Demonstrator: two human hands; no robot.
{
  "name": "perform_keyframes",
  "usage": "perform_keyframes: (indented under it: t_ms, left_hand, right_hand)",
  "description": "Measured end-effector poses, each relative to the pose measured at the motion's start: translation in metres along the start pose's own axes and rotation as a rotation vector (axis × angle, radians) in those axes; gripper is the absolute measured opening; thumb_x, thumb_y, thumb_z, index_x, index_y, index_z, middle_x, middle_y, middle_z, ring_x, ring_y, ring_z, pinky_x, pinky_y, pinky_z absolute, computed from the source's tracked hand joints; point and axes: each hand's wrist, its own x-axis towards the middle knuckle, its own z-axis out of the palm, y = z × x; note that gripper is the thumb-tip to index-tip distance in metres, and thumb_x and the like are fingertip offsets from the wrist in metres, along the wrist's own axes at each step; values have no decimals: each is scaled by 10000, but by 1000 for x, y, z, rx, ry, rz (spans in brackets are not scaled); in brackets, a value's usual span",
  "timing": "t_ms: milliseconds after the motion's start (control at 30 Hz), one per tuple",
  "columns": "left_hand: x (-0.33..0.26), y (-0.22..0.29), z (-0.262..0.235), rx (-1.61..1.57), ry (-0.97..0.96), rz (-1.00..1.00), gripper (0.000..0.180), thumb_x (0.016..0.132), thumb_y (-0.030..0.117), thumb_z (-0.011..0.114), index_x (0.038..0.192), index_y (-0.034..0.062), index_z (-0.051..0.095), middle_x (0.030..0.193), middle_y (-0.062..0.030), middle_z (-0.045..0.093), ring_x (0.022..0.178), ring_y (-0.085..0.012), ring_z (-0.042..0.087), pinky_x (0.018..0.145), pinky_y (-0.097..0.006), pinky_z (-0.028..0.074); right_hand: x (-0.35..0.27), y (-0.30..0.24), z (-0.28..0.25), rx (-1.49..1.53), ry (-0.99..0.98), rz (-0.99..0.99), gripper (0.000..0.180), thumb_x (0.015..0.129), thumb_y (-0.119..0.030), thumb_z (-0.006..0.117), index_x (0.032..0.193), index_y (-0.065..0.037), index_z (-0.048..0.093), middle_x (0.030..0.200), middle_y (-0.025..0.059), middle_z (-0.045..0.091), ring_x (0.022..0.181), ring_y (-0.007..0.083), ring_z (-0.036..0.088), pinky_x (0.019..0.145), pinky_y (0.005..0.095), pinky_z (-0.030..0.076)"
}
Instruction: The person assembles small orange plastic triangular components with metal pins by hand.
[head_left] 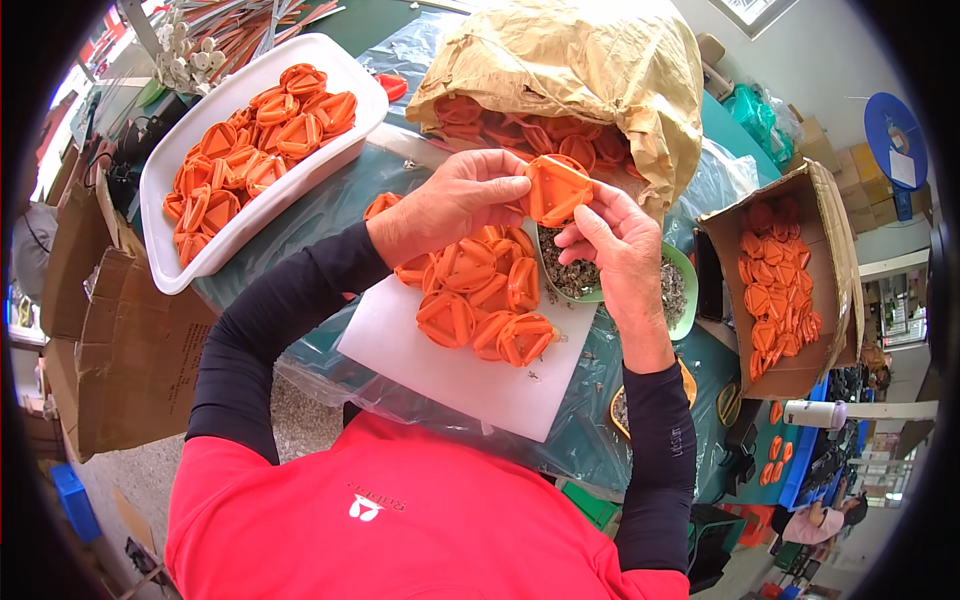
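Observation:
Both my hands hold one orange plastic piece point(558, 190), round with raised ribs forming a triangle, above the table. My left hand point(460, 195) pinches its left edge between thumb and fingers. On the other side, my right hand point(622, 240) grips it with bent fingers behind and below it. Under my hands, a loose pile of similar orange pieces point(470, 295) lies on a white board point(425, 365). Beside the pile are green trays point(690, 310) of small greyish parts point(573, 277), partly hidden by my right hand and wrist.
A white plastic tub point(345, 65) full of orange pieces stands at the far left. Straight ahead, a crumpled paper bag point(590, 70) opens toward me with more inside. A cardboard box point(838, 210) of orange pieces is at right; another carton point(150, 350) stands left. A person point(812, 522) is far right.

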Motion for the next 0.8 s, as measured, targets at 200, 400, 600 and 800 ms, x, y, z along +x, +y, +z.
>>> perform_keyframes:
  t_ms: [200, 400, 600, 800]
  left_hand:
    - [0, -2, 2, 8, 10, -20, 155, 913, 147, 560, 1030, 46, 541, 969, -35, 600, 852, -105, 596, 751, -251, 517]
    - [1, -7, 1, -66, -23, -55, 174, 916, 150, 553, 1047, 36, 540, 979, -40, 601, 836, -109, 597, 748, -251, 519]
    - [2, -4, 5, -84, 12, -101, 176, 914, 143, 553, 1048, 30, 542, 958, -40, 605, 791, -101, 590, 732, -244, 519]
    - [3, -2, 3, -43, 8, -58, 169, 906, 137, 566, 1039, 34, 548, 931, -35, 609, 760, -97, 593, 716, -232, 521]
  right_hand:
    - [-4, -3, 2, -51, 40, -36, 301, 869, -14, 536, 1151, 89, 512, 929, 113, 640, 650, 105, 618, 520, 204, 518]
    - [-5, -2, 0, -98, 54, -50, 301, 864, -4, 543, 1147, 92, 514, 919, 112, 640, 630, 98, 614, 508, 199, 514]
    - [-2, 1, -8, -16, 17, 8, 303, 873, -16, 538, 1155, 92, 508, 912, 111, 638, 645, 106, 617, 523, 208, 522]
    - [1, 3, -12, 72, -15, 40, 307, 882, -18, 523, 1171, 84, 502, 917, 113, 635, 673, 118, 619, 545, 222, 532]
